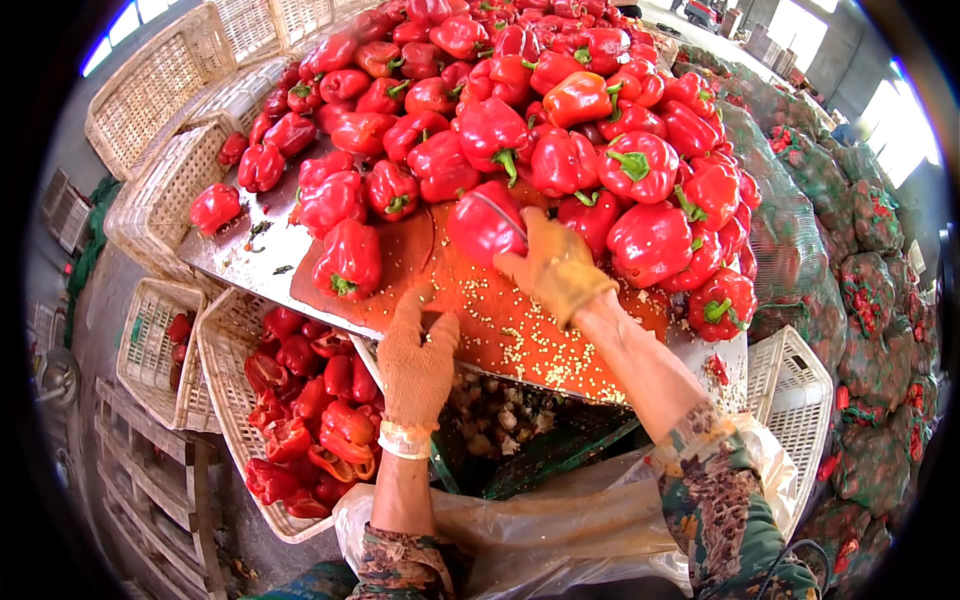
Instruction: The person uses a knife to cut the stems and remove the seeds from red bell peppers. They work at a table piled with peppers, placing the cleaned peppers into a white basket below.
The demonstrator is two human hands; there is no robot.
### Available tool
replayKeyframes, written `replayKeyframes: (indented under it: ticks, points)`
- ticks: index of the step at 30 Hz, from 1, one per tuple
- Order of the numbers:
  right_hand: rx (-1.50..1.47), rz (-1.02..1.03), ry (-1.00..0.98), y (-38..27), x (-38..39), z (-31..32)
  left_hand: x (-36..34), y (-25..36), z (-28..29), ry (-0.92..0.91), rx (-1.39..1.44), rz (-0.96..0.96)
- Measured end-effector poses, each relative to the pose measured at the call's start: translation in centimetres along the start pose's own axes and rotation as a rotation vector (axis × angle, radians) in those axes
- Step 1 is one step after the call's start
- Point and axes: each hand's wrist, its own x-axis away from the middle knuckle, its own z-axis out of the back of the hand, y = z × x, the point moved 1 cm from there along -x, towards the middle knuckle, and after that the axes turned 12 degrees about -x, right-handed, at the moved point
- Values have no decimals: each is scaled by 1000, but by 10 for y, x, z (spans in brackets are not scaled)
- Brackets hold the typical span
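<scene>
My right hand point(560, 268), in a yellow-stained glove, is closed at the right end of a red bell pepper point(480, 232). A thin grey knife blade point(497, 212) runs from its fingers across the pepper; the handle is hidden in the glove. My left hand point(418, 355), in an orange-tan glove, hovers near the front edge of an orange-red cutting board point(560, 350) with thumb and fingers apart, holding nothing. Pale seeds lie scattered over the board. One whole red pepper point(348, 262) lies on the board's left part, beyond the left hand.
A big heap of red peppers point(440, 95) covers the far table. Below left, a white crate point(225, 385) holds cut peppers. Cores fill a dark container point(500, 420) under the board's edge. Another white crate point(805, 400) stands right, beside stacked net sacks point(865, 370).
</scene>
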Motion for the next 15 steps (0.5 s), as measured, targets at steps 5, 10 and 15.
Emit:
replayKeyframes:
  ticks: [5, 10, 15]
  points:
    - [-123, 344, 60, 21, 52, -36, -19, -7, -14, 196, -136, -88]
    - [-264, 340, 82, 8, 60, -29, -34, -9, -14, 231, -216, -65]
    - [-470, 16, -24, 3, 38, -14, -44, -16, -23, 247, -216, -199]
